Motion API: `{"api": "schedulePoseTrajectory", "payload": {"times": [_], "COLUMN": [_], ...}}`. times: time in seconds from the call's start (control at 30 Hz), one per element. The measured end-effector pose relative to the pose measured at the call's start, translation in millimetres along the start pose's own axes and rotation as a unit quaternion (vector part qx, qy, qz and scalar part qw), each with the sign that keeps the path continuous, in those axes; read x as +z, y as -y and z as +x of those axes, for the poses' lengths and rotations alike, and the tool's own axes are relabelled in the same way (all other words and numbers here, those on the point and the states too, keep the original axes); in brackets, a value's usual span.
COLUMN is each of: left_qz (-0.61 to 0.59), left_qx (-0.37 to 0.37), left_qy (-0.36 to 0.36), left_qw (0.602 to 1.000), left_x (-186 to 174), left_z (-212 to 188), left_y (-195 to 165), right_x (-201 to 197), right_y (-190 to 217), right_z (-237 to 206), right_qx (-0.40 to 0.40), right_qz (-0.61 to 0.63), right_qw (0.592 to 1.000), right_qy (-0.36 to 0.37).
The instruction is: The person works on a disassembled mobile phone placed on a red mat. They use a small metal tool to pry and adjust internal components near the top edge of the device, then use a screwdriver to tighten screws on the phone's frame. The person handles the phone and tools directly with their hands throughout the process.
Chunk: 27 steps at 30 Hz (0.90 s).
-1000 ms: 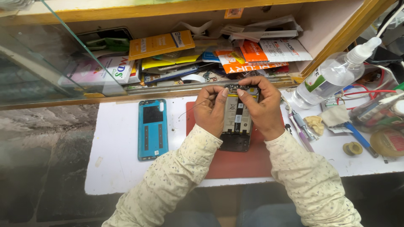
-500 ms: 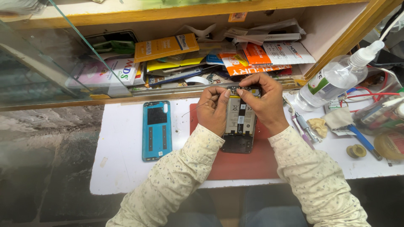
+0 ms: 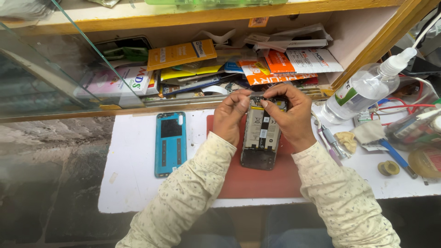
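Note:
An opened smartphone (image 3: 261, 138) with its back off lies on a red mat (image 3: 257, 181), battery and circuit board showing. My left hand (image 3: 231, 115) grips the phone's upper left edge, fingertips on its top. My right hand (image 3: 290, 115) holds the upper right edge, thumb and forefinger pinched at the top of the board; whether they hold a small part is not visible. The phone's blue back cover (image 3: 170, 143) lies inside-up on the white table (image 3: 133, 183), left of the mat and apart from both hands.
A clear squeeze bottle (image 3: 363, 89) lies tilted at the right. Beside it are a small tool (image 3: 331, 140), a cloth (image 3: 345, 140), a solder spool (image 3: 388, 168) and wires. Packets and papers (image 3: 239, 64) fill the shelf behind. A glass pane (image 3: 59, 59) stands at the left.
Both hands stay at the top of the phone with small finger movements. The view has shifted slightly; the phone and blue cover rest in the same places.

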<state>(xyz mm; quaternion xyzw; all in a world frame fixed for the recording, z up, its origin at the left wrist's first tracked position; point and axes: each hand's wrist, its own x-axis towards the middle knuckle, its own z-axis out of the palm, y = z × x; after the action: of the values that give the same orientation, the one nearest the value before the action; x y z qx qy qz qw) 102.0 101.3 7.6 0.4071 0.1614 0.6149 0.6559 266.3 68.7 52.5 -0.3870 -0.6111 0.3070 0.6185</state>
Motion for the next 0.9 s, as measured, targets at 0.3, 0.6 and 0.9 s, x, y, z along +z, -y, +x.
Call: {"api": "schedulePoseTrajectory", "payload": {"times": [0.3,0.6,0.9], "left_qz": [-0.064,-0.079,-0.084], "left_qx": [-0.123,-0.131,-0.151], "left_qy": [-0.057,-0.048,-0.047], "left_qw": [0.989,0.987,0.984], "left_x": [-22,-15,-18], "left_z": [6,6,5], "left_y": [1,-6,-3], "right_x": [0,1,2], "right_y": [-7,-6,-4], "right_z": [1,1,1], "right_qx": [0.038,0.042,0.043], "right_qz": [0.024,0.026,0.017], "right_qw": [0.999,0.999,0.999], "right_qy": [-0.009,-0.01,-0.011]}}
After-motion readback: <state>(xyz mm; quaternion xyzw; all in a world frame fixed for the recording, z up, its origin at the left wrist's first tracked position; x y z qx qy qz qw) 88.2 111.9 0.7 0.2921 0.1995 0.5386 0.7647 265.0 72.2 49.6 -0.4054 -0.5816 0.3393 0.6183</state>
